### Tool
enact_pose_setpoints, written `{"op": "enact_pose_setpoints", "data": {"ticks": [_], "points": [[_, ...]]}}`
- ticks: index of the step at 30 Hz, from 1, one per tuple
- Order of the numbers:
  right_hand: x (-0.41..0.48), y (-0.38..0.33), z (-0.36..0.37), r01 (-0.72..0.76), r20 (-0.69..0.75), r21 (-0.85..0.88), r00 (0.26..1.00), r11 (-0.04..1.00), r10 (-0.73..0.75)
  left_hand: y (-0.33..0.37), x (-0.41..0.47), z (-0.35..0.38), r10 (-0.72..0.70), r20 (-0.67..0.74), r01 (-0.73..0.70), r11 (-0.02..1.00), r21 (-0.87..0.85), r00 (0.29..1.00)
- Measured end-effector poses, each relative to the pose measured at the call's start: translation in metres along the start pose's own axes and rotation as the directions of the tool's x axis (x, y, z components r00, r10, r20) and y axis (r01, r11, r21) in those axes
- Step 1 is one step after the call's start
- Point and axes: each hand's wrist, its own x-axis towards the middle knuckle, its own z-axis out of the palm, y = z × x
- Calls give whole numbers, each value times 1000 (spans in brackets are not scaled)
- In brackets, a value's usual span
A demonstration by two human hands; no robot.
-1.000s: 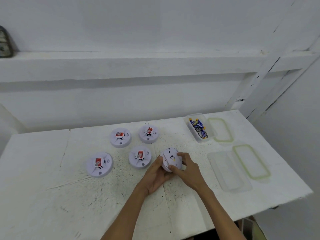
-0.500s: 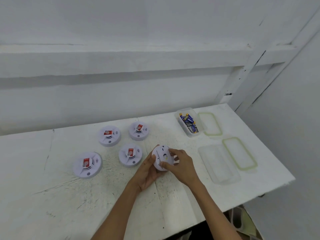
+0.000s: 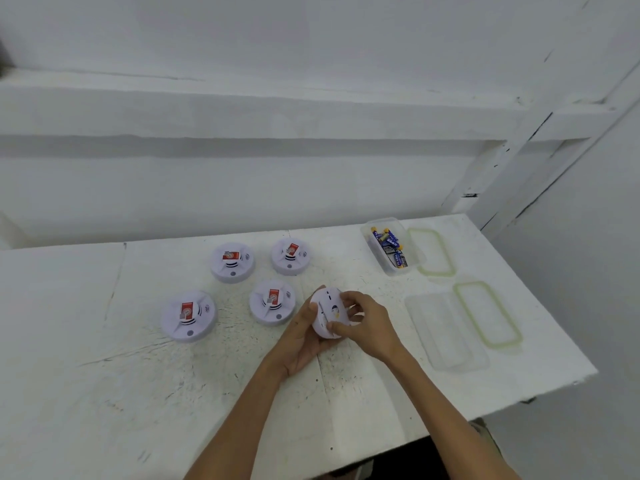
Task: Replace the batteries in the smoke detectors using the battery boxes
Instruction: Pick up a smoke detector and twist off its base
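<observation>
A white round smoke detector [image 3: 329, 308] is held on edge above the white table [image 3: 104, 393], its back turned toward me. My left hand [image 3: 303, 336] cups it from below and the left. From the right, my right hand [image 3: 369, 325] grips its back plate with thumb and fingers. Several more detectors with red labels lie face up to the left, among them one [image 3: 272, 302] right beside my left hand and one [image 3: 188, 315] farther left. A clear box of blue batteries [image 3: 391, 249] stands at the back right.
An empty clear box [image 3: 446, 332] lies right of my hands. Two green-rimmed lids [image 3: 431, 251] [image 3: 488, 315] lie beside the boxes. The table's right edge runs close to the lids. A white wall with a ledge stands behind.
The view has shifted slightly. My hands still hold the same detector, and my right fingers have moved a little over its back.
</observation>
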Motion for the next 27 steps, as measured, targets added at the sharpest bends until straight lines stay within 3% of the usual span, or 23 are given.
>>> {"op": "enact_pose_setpoints", "data": {"ticks": [13,27], "points": [[7,-11,6,18,35,-179,999,984,-12,0,-1,2,-74,4,74,979,-189,997],[4,-10,-1,-102,4,-174,995,980,104,3,-8,12,-38,27,38,999,22,999]]}}
